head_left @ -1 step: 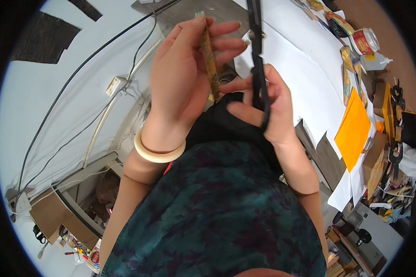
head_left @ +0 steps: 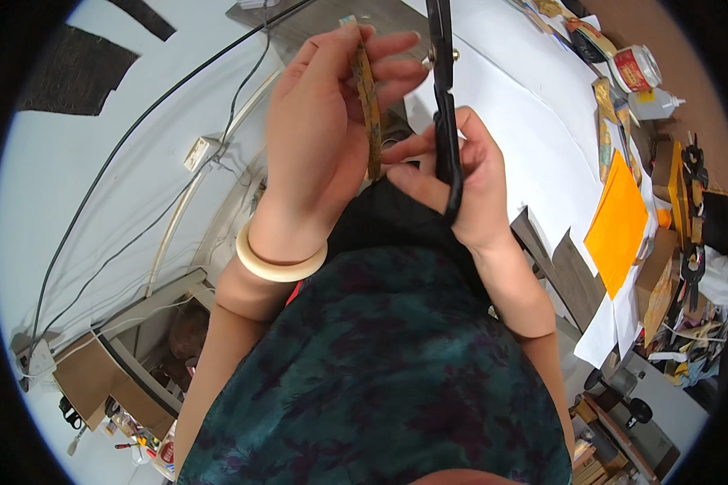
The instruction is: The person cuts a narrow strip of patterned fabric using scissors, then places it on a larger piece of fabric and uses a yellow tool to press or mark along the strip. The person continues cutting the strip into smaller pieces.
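Observation:
My left hand (head_left: 311, 137), a cream bangle on its wrist, pinches the top of a narrow brown-gold patterned strip (head_left: 367, 105) between thumb and index finger. Its other fingers are spread behind the strip, which hangs down beside the palm. In my right hand (head_left: 477, 182) is a pair of black scissors (head_left: 443, 89), held upright with the blades toward the top edge of the view. The right thumb and a fingertip reach close to the strip's lower end; whether they touch it I cannot tell. The blade tips lie outside the picture.
White paper sheets (head_left: 518, 121) cover the table on the right. An orange sheet (head_left: 617, 222), a jar with a red label (head_left: 635, 69) and a clear bottle (head_left: 653, 105) lie beyond. A black cable (head_left: 129, 133) crosses the left wall. Cardboard boxes (head_left: 89, 376) stand lower left.
The scissors and my right hand have shifted slightly left, and the scissors' handle has turned a little. My left hand stays nearly in place, still holding the strip.

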A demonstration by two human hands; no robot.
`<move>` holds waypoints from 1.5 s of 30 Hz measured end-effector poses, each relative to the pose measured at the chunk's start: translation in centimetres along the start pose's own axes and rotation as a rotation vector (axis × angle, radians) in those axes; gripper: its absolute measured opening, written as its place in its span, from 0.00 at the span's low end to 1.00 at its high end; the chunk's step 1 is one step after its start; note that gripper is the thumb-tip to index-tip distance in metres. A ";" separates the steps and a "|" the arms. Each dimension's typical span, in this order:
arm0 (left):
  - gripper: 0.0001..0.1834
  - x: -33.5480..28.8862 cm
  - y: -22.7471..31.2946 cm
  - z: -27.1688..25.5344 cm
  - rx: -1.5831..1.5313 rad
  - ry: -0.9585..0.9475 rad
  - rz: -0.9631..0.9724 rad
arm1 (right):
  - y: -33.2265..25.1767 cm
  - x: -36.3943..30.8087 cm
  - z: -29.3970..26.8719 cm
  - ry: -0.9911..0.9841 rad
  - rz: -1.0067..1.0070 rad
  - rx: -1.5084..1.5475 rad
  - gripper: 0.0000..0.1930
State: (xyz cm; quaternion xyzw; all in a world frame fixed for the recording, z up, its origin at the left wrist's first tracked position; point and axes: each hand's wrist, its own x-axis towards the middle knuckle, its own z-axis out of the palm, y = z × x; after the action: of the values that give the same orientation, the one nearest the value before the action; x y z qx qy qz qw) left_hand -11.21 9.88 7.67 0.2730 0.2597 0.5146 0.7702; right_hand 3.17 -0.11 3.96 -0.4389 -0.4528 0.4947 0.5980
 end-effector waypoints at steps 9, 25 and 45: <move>0.16 2.1 -3.5 1.2 -0.111 -0.097 -0.057 | -0.9 1.2 -1.3 0.188 0.008 0.173 0.18; 0.09 -5.0 -6.6 2.1 0.364 -0.411 -0.270 | -6.0 1.2 -7.5 0.770 -0.277 0.278 0.21; 0.12 -4.0 -7.7 2.9 -0.035 -0.224 -0.209 | -3.8 -1.2 -4.2 0.993 -0.342 0.168 0.14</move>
State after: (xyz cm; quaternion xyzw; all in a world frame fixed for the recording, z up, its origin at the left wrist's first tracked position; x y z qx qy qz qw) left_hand -5.57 3.24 4.91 0.2867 0.1900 0.4023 0.8485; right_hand 7.93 -2.08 6.63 -0.4908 -0.1392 0.1572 0.8456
